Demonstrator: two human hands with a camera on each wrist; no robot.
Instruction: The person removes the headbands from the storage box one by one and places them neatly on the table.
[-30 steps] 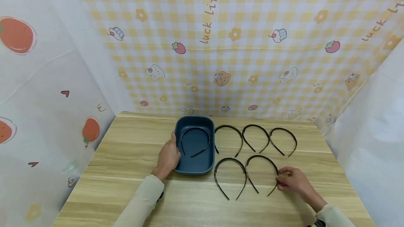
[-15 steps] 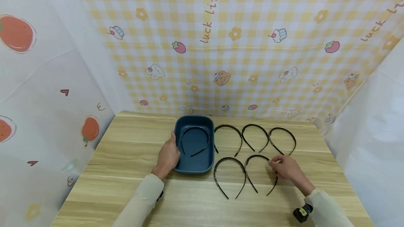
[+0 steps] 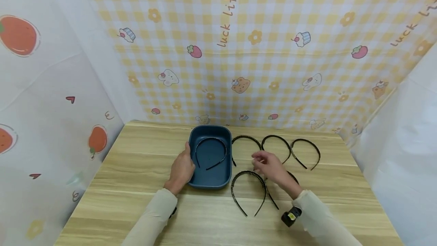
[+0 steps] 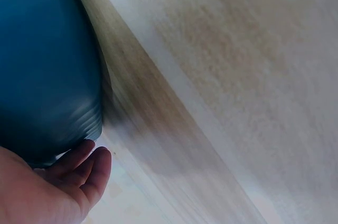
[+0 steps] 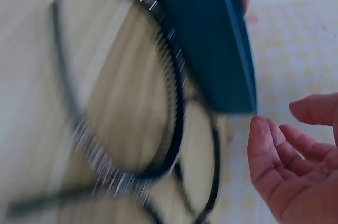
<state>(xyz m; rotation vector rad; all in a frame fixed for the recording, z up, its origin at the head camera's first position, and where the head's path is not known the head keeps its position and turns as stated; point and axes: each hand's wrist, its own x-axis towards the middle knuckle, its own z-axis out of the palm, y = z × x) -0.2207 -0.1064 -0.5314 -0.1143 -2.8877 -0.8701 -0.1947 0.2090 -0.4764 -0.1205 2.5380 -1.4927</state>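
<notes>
My left hand (image 3: 182,168) grips the left side of a dark blue plastic bin (image 3: 209,181), thumb along the rim. In the left wrist view its curled fingertips (image 4: 99,168) lie at the bin's lower edge. A thin black headband (image 3: 225,150) lies inside the bin. My right hand (image 3: 269,167) hovers just right of the bin, its loosely bent fingers holding nothing. Below it lie a toothed black headband (image 3: 248,172) and a second one (image 3: 272,200), partly hidden by the hand and wrist. The right wrist view shows thumb and fingers apart, near the bin's corner.
Three more headbands line the back: one beside the bin (image 3: 245,136), a middle one (image 3: 275,136) and a right one (image 3: 305,140). Behind the wooden table (image 3: 143,139) hangs a yellow checked cloth (image 3: 205,63). A small black device (image 3: 291,216) sits on the right wrist.
My right hand has left the right side of the front-right headband and moved left and upward, toward the bin. The left hand, the bin and the headbands stay where they were.
</notes>
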